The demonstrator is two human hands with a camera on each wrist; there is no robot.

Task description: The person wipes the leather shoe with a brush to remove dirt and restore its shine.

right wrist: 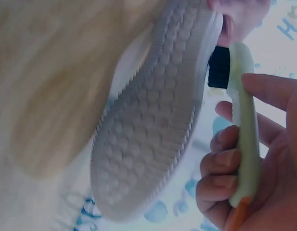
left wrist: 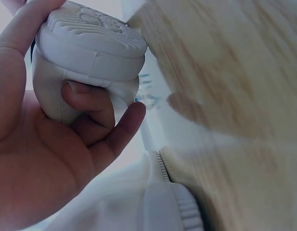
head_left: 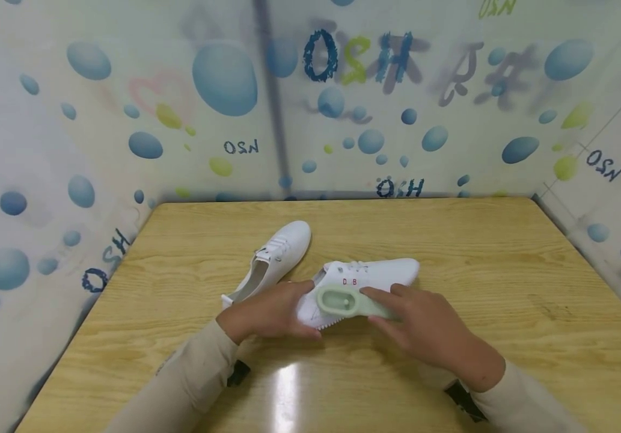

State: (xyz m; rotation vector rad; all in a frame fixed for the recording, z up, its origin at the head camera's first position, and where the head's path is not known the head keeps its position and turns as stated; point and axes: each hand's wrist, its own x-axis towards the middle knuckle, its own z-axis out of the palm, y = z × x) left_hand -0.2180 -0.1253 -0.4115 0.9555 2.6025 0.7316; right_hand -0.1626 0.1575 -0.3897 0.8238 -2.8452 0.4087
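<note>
My left hand [head_left: 278, 308] grips a white lace-up shoe [head_left: 391, 270] by its heel, holding it tilted above the table with red letters on its side. In the left wrist view fingers curl round the heel of this shoe [left wrist: 93, 60]. My right hand [head_left: 429, 325] holds a pale green brush [head_left: 338, 300] by its handle, the index finger laid along its back. Dark bristles [right wrist: 218, 67] face the shoe's side in the right wrist view, by the heel end. The textured sole [right wrist: 143, 120] shows there too.
A second white shoe [head_left: 288, 246] rests on the wooden table [head_left: 478, 252], just left of and behind the held one. Behind the table and at both sides stand walls [head_left: 310, 120] covered in blue and green dots.
</note>
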